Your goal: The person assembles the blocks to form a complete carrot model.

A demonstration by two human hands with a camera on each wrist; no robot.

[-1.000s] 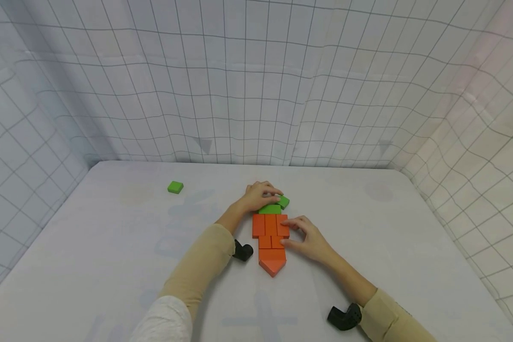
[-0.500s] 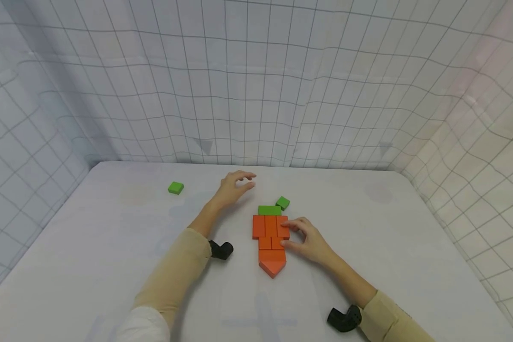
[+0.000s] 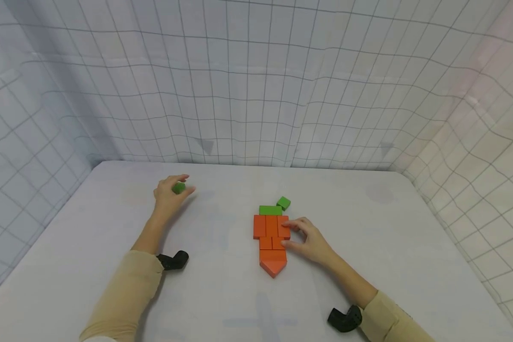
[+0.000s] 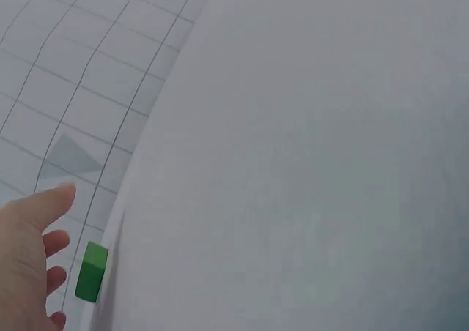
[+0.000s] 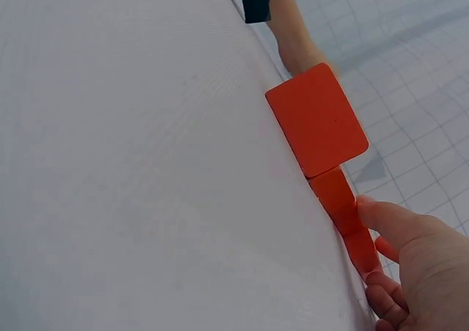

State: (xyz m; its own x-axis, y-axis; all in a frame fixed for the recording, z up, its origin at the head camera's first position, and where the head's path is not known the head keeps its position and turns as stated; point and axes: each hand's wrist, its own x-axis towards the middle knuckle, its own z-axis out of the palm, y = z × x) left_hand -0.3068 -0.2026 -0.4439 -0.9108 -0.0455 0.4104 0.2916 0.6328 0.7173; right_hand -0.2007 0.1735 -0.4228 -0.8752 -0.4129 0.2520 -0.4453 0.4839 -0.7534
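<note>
My left hand [image 3: 166, 194] is at the far left of the table, its thumb and fingers spread around a small green block [image 3: 179, 187]. In the left wrist view, that green block [image 4: 91, 272] shows beyond the fingers, with a gap visible between. Fingertips of my right hand [image 3: 314, 243] touch the right side of a group of orange blocks [image 3: 271, 225] lying flat together. The group ends in a triangular block [image 3: 273, 269] toward me. A green rectangular block [image 3: 270, 210] lies against its far end. Beside that, a smaller green block [image 3: 284, 203] sits turned at an angle.
The white table [image 3: 222, 294] ends at a grid-patterned curtain [image 3: 256, 95] behind and at both sides. Black devices [image 3: 345, 318] are strapped at both wrists, close to the tabletop.
My left hand has left the green blocks at the group's far end and moved left across the table to the separate green block. My right hand stays at the orange blocks.
</note>
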